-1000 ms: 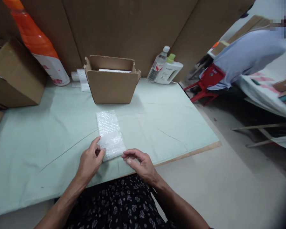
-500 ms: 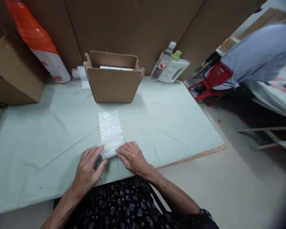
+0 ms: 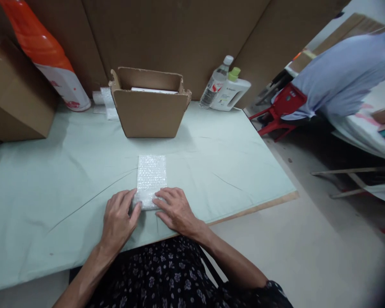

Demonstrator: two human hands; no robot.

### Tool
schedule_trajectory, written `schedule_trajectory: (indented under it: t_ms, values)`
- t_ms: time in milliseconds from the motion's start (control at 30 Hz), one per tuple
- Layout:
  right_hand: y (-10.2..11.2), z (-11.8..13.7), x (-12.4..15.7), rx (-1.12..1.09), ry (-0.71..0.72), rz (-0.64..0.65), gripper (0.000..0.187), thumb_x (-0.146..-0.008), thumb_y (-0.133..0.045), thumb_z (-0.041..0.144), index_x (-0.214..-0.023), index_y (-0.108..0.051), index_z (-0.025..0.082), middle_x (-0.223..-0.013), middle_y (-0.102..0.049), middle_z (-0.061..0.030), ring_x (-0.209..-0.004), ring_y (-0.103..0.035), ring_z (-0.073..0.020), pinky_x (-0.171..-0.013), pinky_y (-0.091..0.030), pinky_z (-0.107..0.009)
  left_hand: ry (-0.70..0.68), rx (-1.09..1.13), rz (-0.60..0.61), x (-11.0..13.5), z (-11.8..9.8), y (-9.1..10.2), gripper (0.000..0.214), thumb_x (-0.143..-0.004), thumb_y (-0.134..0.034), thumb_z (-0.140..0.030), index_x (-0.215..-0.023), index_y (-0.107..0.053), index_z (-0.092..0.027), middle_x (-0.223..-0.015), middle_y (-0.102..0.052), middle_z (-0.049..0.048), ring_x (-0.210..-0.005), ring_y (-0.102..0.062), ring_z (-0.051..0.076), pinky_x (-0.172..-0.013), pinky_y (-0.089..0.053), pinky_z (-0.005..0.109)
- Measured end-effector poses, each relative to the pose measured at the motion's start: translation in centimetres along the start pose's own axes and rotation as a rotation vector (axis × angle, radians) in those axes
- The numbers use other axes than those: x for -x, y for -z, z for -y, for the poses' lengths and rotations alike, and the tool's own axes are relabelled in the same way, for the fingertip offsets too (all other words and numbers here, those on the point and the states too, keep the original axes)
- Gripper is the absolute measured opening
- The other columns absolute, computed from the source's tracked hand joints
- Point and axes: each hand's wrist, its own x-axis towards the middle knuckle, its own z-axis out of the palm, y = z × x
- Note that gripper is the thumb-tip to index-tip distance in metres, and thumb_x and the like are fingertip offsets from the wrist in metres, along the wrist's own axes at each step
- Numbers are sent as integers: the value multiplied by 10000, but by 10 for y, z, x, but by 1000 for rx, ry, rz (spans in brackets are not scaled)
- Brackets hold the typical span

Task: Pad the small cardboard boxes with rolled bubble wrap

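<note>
A small white bubble-wrap packet [image 3: 151, 176] lies flat on the pale green table cover [image 3: 67, 171], its long side pointing away from me. My left hand [image 3: 118, 219] rests at its near left corner, fingers stretched and touching the edge. My right hand [image 3: 175, 209] lies flat with fingers spread, fingertips pressing on the packet's near right corner. Neither hand grips it.
An open cardboard box [image 3: 149, 105] stands behind the packet. An orange and white bottle [image 3: 48, 55] leans at the back left beside a cardboard box [image 3: 14, 98]. A water bottle [image 3: 215, 83] and white jug [image 3: 231, 92] stand back right. A person in a blue shirt [image 3: 343, 77] bends at the right.
Both hands went from pinching the packet's near end to lying flat on it. The packet has been straightened and now lies square to me.
</note>
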Motion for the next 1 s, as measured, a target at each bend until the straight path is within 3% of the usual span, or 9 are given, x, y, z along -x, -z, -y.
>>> schedule_trajectory:
  t_ms: [100, 267, 433, 567, 633, 700, 833, 933, 1000]
  values:
    - [-6, -3, -2, -58, -40, -2, 181, -977, -606, 197, -1144, -675, 202, -1121, -753, -75, -1067, -638, -243, -923, -451, -422, -97, 104, 38, 3, -3, 8, 370, -950, -596, -197, -1317, -572, -159, -1246, -665, 149, -1156, -612, 281, -987, -479, 425]
    - [-2, -5, -3, -286, -152, -30, 189, -997, -604, 238, -1163, -688, 206, -1012, -777, -49, -938, -684, -196, -883, -487, -374, -14, 251, 109, 3, -6, 15, 367, -970, -535, -147, -1333, -557, -198, -1035, -722, 47, -975, -649, 187, -881, -499, 323]
    - [5, -2, -2, -98, -147, -160, 210, -995, -596, 267, -1177, -674, 198, -1237, -709, -118, -1161, -614, -255, -951, -467, -428, 63, 153, 98, -13, 2, -2, 326, -976, -533, -246, -1282, -613, -164, -932, -728, 61, -860, -658, 217, -826, -509, 372]
    - [1, -2, -4, 41, -66, 1, 279, -948, -668, 272, -1215, -662, 192, -1283, -689, -121, -1177, -585, -293, -945, -449, -459, 144, 116, 109, -22, 7, -11, 345, -968, -530, -340, -1225, -662, -151, -969, -739, 107, -919, -670, 273, -872, -513, 450]
    - [-4, -4, -7, 58, -80, 36, 277, -950, -659, 236, -1222, -664, 185, -1269, -702, -116, -1149, -597, -287, -939, -448, -453, 254, 181, 105, -21, 5, -7, 402, -952, -543, -422, -1218, -669, -148, -979, -734, 115, -924, -671, 283, -864, -525, 469]
    - [-9, -7, -12, 14, -135, 28, 243, -965, -632, 206, -1203, -677, 187, -1212, -735, -97, -1085, -629, -258, -932, -452, -432, 455, 317, 101, -16, 0, 1, 482, -918, -576, -500, -1252, -652, -161, -1018, -725, 116, -926, -675, 274, -803, -552, 440]
    - [-11, -6, -19, -202, -291, 12, 246, -983, -612, 215, -1216, -690, 203, -1144, -777, -69, -1015, -685, -214, -937, -482, -395, 876, 770, 90, -7, -14, 16, 686, -832, -674, -534, -1393, -525, -168, -1202, -688, 137, -1035, -697, 252, -864, -586, 407]
    - [-8, 2, -21, -416, -377, 30, 247, -981, -623, 259, -1207, -713, 215, -1145, -783, -61, -1010, -705, -198, -936, -513, -365, 1036, 1098, 104, -5, -23, 17, 840, -768, -746, -487, -1457, -414, -140, -1265, -664, 156, -1113, -691, 253, -969, -569, 413]
    - [-6, 8, -20, -522, -423, 61, 245, -971, -637, 279, -1189, -730, 216, -1102, -792, -54, -964, -717, -193, -901, -535, -342, 1086, 1195, 96, -5, -26, 13, 892, -737, -771, -450, -1478, -388, -137, -1196, -690, 127, -1076, -695, 231, -973, -561, 382]
